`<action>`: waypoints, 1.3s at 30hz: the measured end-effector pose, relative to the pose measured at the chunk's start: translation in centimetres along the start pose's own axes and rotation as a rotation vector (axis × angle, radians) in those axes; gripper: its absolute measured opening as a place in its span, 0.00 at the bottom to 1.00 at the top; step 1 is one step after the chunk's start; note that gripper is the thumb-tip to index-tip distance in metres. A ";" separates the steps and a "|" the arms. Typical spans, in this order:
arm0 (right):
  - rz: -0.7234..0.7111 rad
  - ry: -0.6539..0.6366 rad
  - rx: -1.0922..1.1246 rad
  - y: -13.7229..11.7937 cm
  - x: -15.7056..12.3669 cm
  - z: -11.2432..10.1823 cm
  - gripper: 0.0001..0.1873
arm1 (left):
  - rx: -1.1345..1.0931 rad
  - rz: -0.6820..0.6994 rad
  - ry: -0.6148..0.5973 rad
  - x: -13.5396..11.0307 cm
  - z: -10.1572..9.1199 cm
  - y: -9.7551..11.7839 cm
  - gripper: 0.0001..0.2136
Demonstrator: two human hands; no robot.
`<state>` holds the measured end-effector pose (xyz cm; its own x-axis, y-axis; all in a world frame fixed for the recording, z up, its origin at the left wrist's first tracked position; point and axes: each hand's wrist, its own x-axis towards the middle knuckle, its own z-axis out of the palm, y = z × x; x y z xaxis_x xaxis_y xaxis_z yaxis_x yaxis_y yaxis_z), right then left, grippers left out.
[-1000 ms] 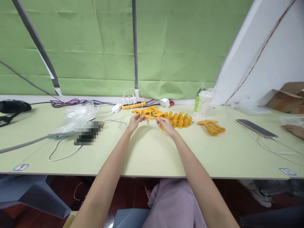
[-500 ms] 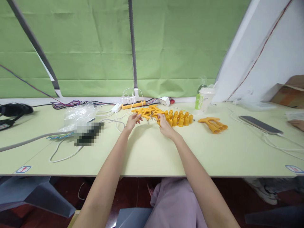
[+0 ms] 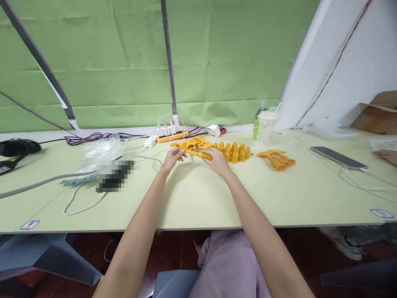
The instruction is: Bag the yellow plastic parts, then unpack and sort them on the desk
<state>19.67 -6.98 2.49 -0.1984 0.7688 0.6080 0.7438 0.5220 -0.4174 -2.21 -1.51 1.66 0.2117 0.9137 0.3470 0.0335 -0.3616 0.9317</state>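
Note:
My left hand (image 3: 173, 160) is closed, with thumb and fingers pinching a yellow plastic piece (image 3: 185, 152) whose full shape is partly hidden. My right hand (image 3: 217, 160) grips a yellow plastic cup (image 3: 204, 156) lying sideways, its narrow end toward my left hand. A small metal spring (image 3: 192, 158) shows between the hands. Just beyond them lies a pile of yellow branched pieces (image 3: 198, 142). Several yellow cups (image 3: 235, 156) stand in rows right of my right hand. Farther right, a yellow branched piece with cups on it (image 3: 277, 160) rests on the table.
Behind the pile is a power strip (image 3: 172, 136) with white plugs and cables. A lidded drink cup (image 3: 267, 126) stands at the back right, a phone (image 3: 338, 158) farther right. Clear plastic bags (image 3: 101, 153) lie left. Another person's hand (image 3: 386, 156) shows at the right edge.
My right hand has turned and now shows the yellow cup sideways, pointing at my left hand. My left hand stays nearly in place. The view has shifted slightly.

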 end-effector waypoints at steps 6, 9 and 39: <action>0.139 0.145 0.235 0.2 0.3 0.6 0.18 | -0.014 -0.037 0.003 -0.1 0.1 0.0 0.22; 0.233 0.115 0.323 0.5 0.5 0.7 0.15 | -0.039 -0.051 0.004 -0.2 0.1 0.3 0.21; 0.426 -0.061 0.453 0.7 0.2 0.4 0.20 | -0.053 -0.055 0.036 -0.4 -0.2 0.8 0.22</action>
<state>19.90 -6.32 2.06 0.0103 0.9567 0.2910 0.4240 0.2594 -0.8677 -2.43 -2.18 2.30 0.1754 0.9385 0.2976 -0.0083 -0.3008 0.9536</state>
